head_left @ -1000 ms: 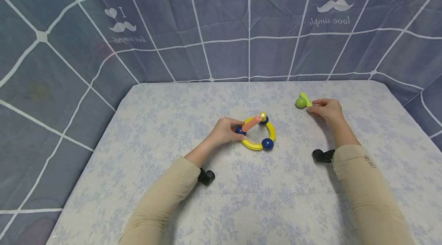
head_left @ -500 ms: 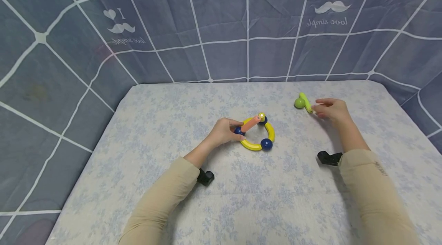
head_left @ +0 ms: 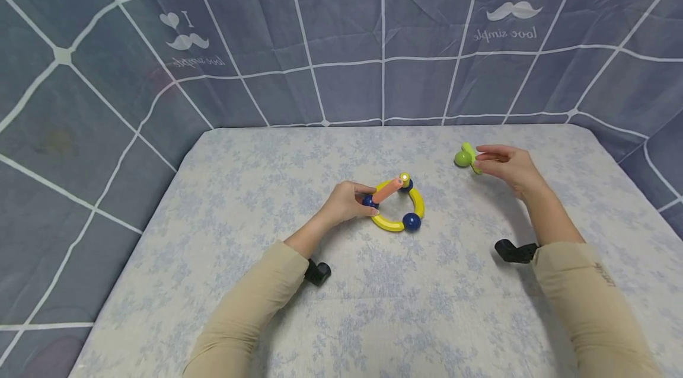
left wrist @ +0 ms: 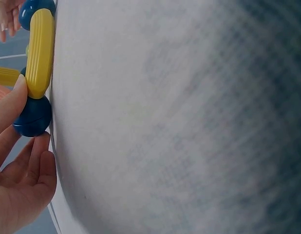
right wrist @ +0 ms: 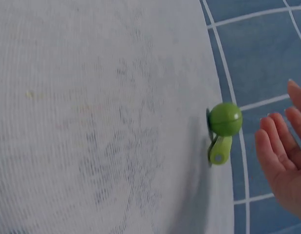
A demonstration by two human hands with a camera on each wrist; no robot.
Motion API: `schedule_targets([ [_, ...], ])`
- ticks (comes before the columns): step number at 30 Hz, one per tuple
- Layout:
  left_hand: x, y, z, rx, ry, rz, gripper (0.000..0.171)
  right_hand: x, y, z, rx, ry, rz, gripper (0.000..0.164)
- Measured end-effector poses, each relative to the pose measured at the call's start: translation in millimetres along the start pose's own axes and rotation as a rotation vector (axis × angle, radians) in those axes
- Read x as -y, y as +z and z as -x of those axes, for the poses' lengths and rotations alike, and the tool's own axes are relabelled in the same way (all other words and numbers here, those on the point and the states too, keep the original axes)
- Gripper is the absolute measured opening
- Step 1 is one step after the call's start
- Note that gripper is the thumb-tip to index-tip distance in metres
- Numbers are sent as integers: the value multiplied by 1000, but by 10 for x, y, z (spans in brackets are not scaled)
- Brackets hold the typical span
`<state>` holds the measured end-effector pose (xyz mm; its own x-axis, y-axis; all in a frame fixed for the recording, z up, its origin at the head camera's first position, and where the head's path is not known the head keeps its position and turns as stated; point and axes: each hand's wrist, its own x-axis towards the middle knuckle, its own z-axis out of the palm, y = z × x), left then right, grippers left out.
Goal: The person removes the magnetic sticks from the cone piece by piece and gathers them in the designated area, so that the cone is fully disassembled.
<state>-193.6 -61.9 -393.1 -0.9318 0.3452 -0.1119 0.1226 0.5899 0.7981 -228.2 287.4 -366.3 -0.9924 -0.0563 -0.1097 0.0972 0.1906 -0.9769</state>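
My left hand (head_left: pixel 344 203) pinches a dark blue ball (left wrist: pixel 32 117) of a toy ring, thumb and fingertips on either side. Curved yellow rods (head_left: pixel 388 224) and blue balls (head_left: pixel 412 222) make up this ring, which lies on the table. From the held ball an orange rod (head_left: pixel 388 190) slants up; a short yellow rod (head_left: pixel 405 179) stands on the ring's far ball. At the back right, my right hand (head_left: pixel 509 169) hovers by a light green rod (right wrist: pixel 219 152) and a green ball (right wrist: pixel 225 119), which lie side by side. Its fingers are loosely extended and hold nothing.
A white cloth with a blue floral print covers the table (head_left: pixel 405 295). Behind it hangs a blue-grey curtain (head_left: pixel 347 40) with white lines. Black wrist mounts (head_left: pixel 515 252) stick out from both sleeves.
My right hand has let go of the green rod, drawn back to the right, then risen and come back over it. My left hand stays on the ring.
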Motion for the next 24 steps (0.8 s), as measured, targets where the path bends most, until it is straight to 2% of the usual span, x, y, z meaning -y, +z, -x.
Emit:
schedule_targets([
  [5,3,-2,-4,2,8,8,49,48,159,23,133,-122,-57,32],
  [9,6,-2,-9,-1,7,12,48,83,310,31,188,-179,57,31],
  [15,0,0,-12,-2,-4,11,49,77,530,26,280,-208,175,45],
  [17,-4,-2,-9,-4,-2,7,49,66,604,13,305,-209,183,50],
  [24,-8,2,0,-2,3,9,49,38,802,-53,371,-212,196,51],
])
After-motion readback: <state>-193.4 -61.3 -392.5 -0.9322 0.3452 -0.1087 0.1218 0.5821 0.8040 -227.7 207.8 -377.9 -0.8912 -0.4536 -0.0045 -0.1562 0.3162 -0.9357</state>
